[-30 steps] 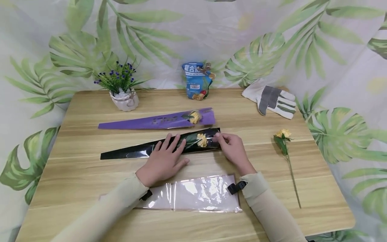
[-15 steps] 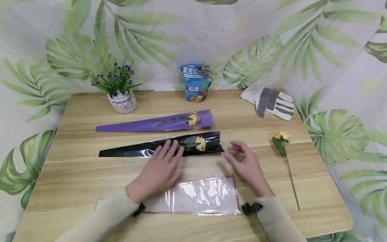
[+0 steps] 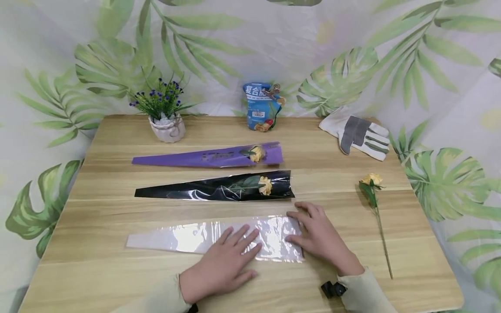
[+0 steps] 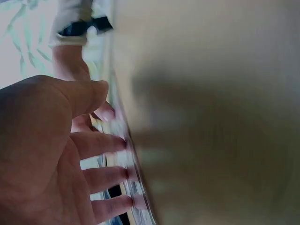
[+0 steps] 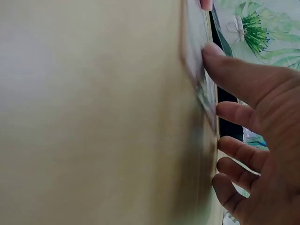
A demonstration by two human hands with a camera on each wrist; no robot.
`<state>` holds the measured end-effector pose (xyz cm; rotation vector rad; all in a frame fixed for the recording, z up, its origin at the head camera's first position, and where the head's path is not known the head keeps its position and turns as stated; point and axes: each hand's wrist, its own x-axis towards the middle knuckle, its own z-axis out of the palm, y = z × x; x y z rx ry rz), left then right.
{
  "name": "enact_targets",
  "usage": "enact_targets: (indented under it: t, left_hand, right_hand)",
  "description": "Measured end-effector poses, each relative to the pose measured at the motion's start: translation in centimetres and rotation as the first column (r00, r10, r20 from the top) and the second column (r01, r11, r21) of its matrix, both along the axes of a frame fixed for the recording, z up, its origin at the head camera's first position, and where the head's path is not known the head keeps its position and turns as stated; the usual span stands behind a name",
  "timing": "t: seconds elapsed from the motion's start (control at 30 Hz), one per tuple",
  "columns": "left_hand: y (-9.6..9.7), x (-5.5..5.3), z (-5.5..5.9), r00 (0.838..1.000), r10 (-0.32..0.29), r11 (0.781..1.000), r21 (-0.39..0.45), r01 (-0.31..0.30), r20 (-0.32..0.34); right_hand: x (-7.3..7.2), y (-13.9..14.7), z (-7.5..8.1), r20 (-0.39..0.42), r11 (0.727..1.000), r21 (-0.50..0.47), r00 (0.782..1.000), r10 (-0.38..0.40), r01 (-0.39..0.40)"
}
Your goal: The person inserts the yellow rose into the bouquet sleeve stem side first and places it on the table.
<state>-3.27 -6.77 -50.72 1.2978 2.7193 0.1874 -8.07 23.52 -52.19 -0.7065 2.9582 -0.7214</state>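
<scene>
A pale, glossy tapered flower sleeve (image 3: 184, 237) lies flat on the table, narrow end to the left. My left hand (image 3: 225, 265) rests on its middle with fingers spread and straight. At the wide right end, my right hand (image 3: 322, 237) touches the sleeve, thumb over its edge and fingers loosely bent. The right wrist view shows that thumb (image 5: 215, 54) against the film, with nothing pinched. Just beyond lies a black flower sleeve (image 3: 195, 190) with a yellow rose (image 3: 265, 186) inside. Off to the right is a loose yellow rose (image 3: 372, 180) on a long stem.
A purple sleeve (image 3: 176, 161) with another yellow rose lies behind the black one. Along the back edge stand a potted purple-flowered plant (image 3: 167, 128) and a blue bag (image 3: 258, 108). A white and grey work glove (image 3: 357, 132) lies at the back right.
My right hand has let go of the black sleeve's wide end. Both hands have come nearer to me, onto the pale sleeve, which now lies slightly farther from the front edge.
</scene>
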Motion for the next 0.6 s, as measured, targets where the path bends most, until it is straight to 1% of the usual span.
enact_targets:
  t: [0.07, 0.13, 0.2, 0.3, 0.37, 0.43, 0.5, 0.6]
  left_hand:
    - [-0.1, -1.0, 0.1, 1.0, 0.016, 1.0, -0.006, -0.016, -0.017]
    - [-0.2, -1.6, 0.0, 0.999, 0.014, 1.0, -0.007, -0.014, -0.03]
    - [-0.2, -1.9, 0.0, 1.0, 0.001, 1.0, -0.004, -0.001, -0.029]
    - [-0.1, -1.9, -0.1, 1.0, -0.008, 1.0, 0.0, 0.008, -0.026]
    - [-0.1, -2.0, -0.1, 0.999, -0.003, 1.0, 0.0, 0.003, -0.034]
    - [-0.1, -2.1, -0.1, 0.999, 0.004, 1.0, -0.003, -0.004, -0.048]
    - [-0.2, -2.3, 0.0, 0.998, 0.009, 1.0, 0.0, -0.009, -0.062]
    - [-0.3, -2.7, 0.2, 0.997, 0.013, 1.0, 0.003, -0.013, -0.071]
  right_hand:
    - [-0.9, -0.2, 0.0, 0.0, 1.0, -0.013, 1.0, -0.01, 0.01]
    - [-1.4, -0.4, -0.1, 0.003, 1.0, -0.029, 1.0, -0.012, 0.012]
    - [-1.6, -0.4, -0.2, 0.014, 0.997, -0.072, 1.0, -0.006, 0.007]
    - [-1.3, -0.3, 0.0, 0.06, 0.982, -0.188, 0.998, 0.01, 0.001]
    - [-0.9, -0.2, 0.2, 0.116, 0.961, -0.275, 0.993, 0.024, 0.009]
    - [-0.6, -0.2, 0.4, 0.169, 0.935, -0.354, 0.985, 0.032, 0.03]
    - [-0.4, -0.2, 0.5, 0.188, 0.907, -0.418, 0.982, 0.024, 0.058]
    - [-0.2, -0.3, 0.3, 0.182, 0.86, -0.501, 0.983, 0.0, 0.093]
